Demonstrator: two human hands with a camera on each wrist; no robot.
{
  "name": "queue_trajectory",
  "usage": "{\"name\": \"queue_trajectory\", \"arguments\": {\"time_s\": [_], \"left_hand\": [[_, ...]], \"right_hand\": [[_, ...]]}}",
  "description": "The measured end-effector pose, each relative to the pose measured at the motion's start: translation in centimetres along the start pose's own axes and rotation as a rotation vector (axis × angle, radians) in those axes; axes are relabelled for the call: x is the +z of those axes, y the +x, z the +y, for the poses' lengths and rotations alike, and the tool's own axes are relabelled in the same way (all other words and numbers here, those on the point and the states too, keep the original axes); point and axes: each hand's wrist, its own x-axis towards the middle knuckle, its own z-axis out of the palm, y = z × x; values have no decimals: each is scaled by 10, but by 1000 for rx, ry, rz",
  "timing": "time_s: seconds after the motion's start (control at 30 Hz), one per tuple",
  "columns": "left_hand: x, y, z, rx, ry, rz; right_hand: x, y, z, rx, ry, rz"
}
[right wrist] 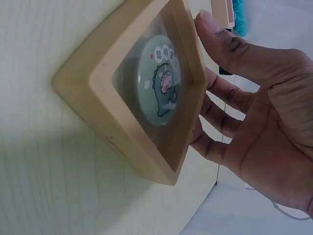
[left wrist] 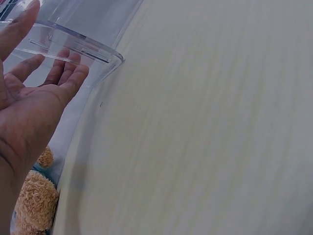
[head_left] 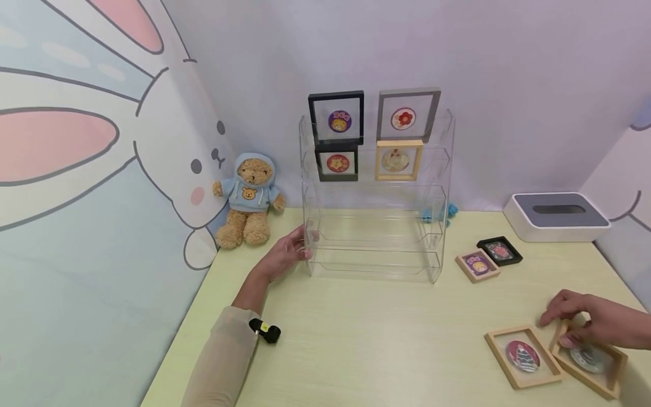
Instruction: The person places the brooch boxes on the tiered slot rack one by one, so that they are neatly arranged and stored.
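My left hand (head_left: 283, 255) is at the lower left side of a clear acrylic rack (head_left: 373, 257), its spread, relaxed fingers touching the side panel. In the left wrist view, that hand (left wrist: 36, 100) has its thumb apart from the fingers, beside the rack's edge (left wrist: 105, 55). At the front right, my right hand (head_left: 595, 319) pinches the edge of a wooden display frame (head_left: 590, 380). The right wrist view shows this frame (right wrist: 115, 117) tilted, a green dinosaur badge (right wrist: 160, 81) inside it. Close beside it lies another wooden frame (head_left: 546, 377) with a red badge.
The rack's upper tiers bear two black frames (head_left: 337, 141), a grey frame (head_left: 404, 92) and a small wooden frame (head_left: 399, 144). A teddy bear (head_left: 249, 198) sits left of it. Farther right lie two small frames (head_left: 478, 276) and a tissue box (head_left: 559, 232).
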Motion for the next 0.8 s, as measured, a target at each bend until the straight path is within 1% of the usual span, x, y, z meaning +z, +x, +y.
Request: {"name": "queue_trajectory", "arguments": {"time_s": [0.07,0.17,0.23,0.3,0.33,0.37,0.47,0.53,0.6,0.7,0.77,0.8], "left_hand": [[0,0,0,1,-3,0],[0,1,1,3,-5,0],[-1,1,1,3,-4,0],[-1,1,1,3,-7,2],[-1,1,1,4,-8,2],[-1,1,1,3,-9,2],[-1,1,1,2,-9,4],[-1,0,1,2,-7,3],[0,0,1,2,-3,3],[0,0,0,4,3,1],[0,0,-1,6,5,0],[0,0,-2,7,6,-1]], "right_hand": [[0,-1,3,-11,-6,-4],[-1,-2,3,17,-8,-12],[-1,-1,5,20,-10,9],[1,-1,7,-5,-21,52],[3,-2,9,-27,-43,90],[6,-2,11,-49,-72,134],[11,-4,16,-62,-173,243],[14,-6,17,4,-221,296],[16,-8,17,87,-234,334],[18,-10,17,187,-252,400],[19,-11,17,197,-289,447],[20,-11,18,183,-304,467]]}}
